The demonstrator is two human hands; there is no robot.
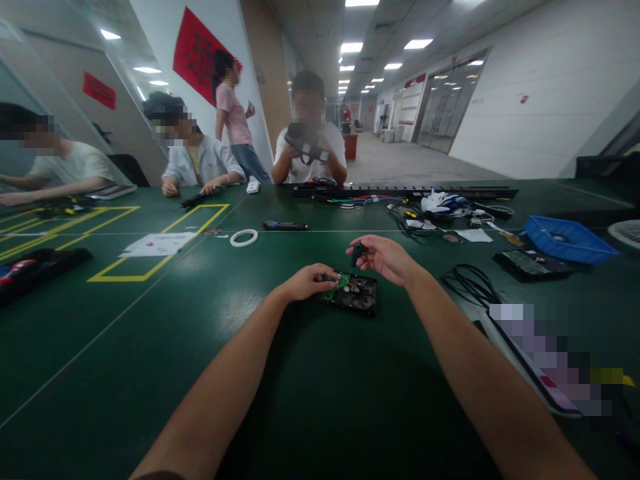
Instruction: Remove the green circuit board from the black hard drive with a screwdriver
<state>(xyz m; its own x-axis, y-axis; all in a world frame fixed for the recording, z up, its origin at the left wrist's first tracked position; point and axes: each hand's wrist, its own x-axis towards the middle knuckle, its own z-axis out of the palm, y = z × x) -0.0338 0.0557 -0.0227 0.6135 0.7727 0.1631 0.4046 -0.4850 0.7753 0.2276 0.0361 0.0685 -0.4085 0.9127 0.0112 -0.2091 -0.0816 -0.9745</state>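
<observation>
A hard drive (356,295) lies flat on the green desk (280,400), in the middle and a little far of the person's forearms, with its circuit board (341,283) facing up. The left hand (306,281) reaches in from the left, and its fingers (326,273) curl down onto the drive's left edge. Whether they pinch the board or only press on it I cannot tell. The right hand (385,257) hovers just above the drive's far edge with its fingers closed around a small dark tool (357,253). The tool's tip is hidden, so its kind is unclear.

To do this work well, the left hand should probably bear on the metal frame rather than on the green board, pinning the drive flat so it cannot skate on the smooth desk. The right hand would do best to bring the tool down upright and seat it fully before any turn, with the wrist low for control. Small loose parts are easily lost against the dark surface, so a set spot close by would help. The black cable coil (467,283) to the right and the white tape ring (244,237) far to the left both lie well apart from the drive and do not crowd either hand.
</observation>
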